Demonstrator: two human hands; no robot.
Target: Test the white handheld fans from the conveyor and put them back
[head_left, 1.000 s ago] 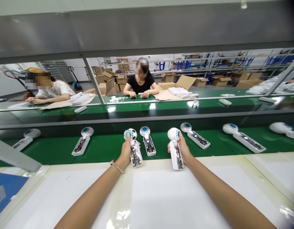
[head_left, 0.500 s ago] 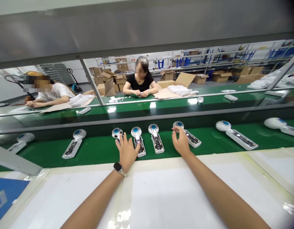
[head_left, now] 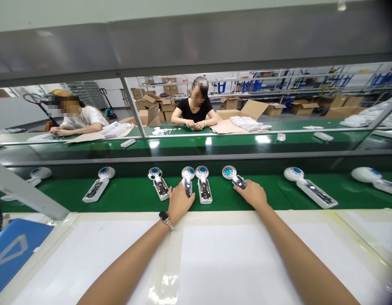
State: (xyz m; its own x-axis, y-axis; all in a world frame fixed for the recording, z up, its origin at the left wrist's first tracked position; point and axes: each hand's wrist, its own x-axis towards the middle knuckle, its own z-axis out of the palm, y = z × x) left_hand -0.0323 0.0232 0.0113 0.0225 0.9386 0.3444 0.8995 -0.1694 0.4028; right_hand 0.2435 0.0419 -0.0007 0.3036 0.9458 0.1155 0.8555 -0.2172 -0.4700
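White devices with round heads, blue discs and uncovered handles showing circuit boards lie on a green belt (head_left: 272, 197). My left hand (head_left: 179, 202), with a watch on the wrist, is closed around the handle of one such device (head_left: 188, 172). To its left lies a device with black patches on its head (head_left: 155, 173); close on its right is another device (head_left: 205, 190). My right hand (head_left: 253, 194) has its fingers wrapped on the handle of a further device (head_left: 229, 172), covering its lower end.
More such devices lie along the belt at left (head_left: 97, 189) and right (head_left: 316, 192). A white-covered table edge (head_left: 230, 254) runs in front, with a blue folder-like item (head_left: 20, 250) at left. A metal post (head_left: 27, 190) stands nearby. Two people sit across the line by cartons (head_left: 254, 109).
My left hand has shifted right and closed on a handle, uncovering the black-patched device. My right hand has moved from beside a device's head onto its handle. The view has shifted slightly.
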